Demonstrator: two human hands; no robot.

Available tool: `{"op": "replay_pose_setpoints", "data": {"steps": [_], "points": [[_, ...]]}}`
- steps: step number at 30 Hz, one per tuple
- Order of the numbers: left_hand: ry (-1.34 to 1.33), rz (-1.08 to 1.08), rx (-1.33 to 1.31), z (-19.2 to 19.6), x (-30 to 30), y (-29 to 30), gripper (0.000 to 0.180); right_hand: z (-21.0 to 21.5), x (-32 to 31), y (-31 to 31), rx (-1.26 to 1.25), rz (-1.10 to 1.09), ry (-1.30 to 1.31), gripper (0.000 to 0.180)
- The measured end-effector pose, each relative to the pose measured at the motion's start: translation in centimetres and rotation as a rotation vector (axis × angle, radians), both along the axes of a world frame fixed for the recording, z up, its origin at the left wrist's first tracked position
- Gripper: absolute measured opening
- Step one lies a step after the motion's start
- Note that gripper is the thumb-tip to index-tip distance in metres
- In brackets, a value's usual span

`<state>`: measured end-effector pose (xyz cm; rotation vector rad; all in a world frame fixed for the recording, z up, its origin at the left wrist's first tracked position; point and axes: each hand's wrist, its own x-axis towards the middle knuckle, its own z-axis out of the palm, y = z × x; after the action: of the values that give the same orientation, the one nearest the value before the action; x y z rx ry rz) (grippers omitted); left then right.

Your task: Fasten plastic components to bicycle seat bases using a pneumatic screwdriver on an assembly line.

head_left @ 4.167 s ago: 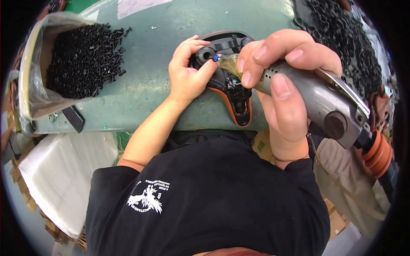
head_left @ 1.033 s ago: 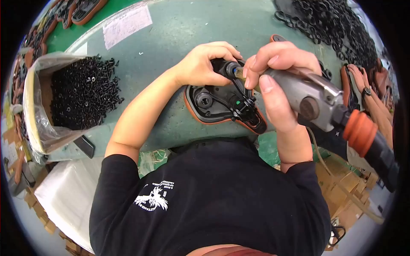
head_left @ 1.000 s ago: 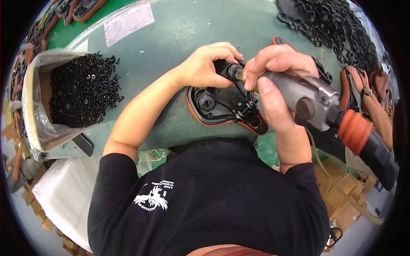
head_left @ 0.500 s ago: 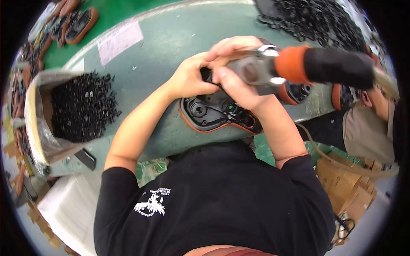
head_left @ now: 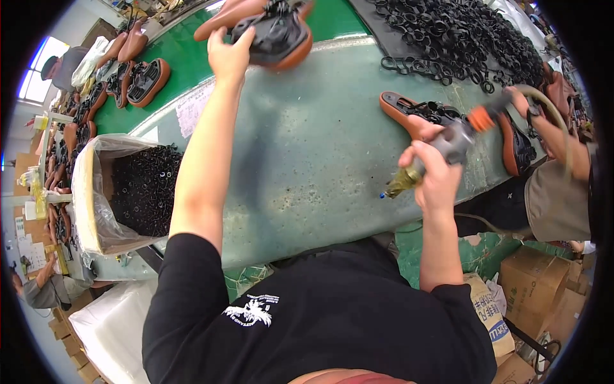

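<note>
Out at the far left of the bench, my left hand grips a bicycle saddle with black underside up and a brown rim. The saddle is blurred by motion, beside another brown saddle. My right hand is wrapped round a grey power screwdriver with an orange collar and a hose. Its tip, wrapped in yellowish-green material with a blue end, points left over the bench. Behind that hand lies another upturned saddle, partly covered by the tool.
A plastic-lined box of small black parts stands at the left. Black ring-shaped parts are heaped at the far right. A co-worker's arm reaches in at the right, near another saddle. More saddles lie on the green surface.
My left hand has carried the saddle from in front of me to the far left. My right hand has moved right with the screwdriver, away from that saddle.
</note>
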<state>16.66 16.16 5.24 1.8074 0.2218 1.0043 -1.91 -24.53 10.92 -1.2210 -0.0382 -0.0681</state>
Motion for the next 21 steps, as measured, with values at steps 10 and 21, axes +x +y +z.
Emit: {"op": "replay_pose_setpoints", "data": {"steps": [10,21], "points": [[0.548,-0.159,0.725,2.0,-19.5,-0.4,0.017,-5.1,2.6,-1.4,-0.046,-0.235,0.136,0.016],[0.703,0.164,0.735,-4.8,-31.2,6.3,0.010,-5.1,2.9,3.8,-0.218,0.417,0.200,0.025]]}}
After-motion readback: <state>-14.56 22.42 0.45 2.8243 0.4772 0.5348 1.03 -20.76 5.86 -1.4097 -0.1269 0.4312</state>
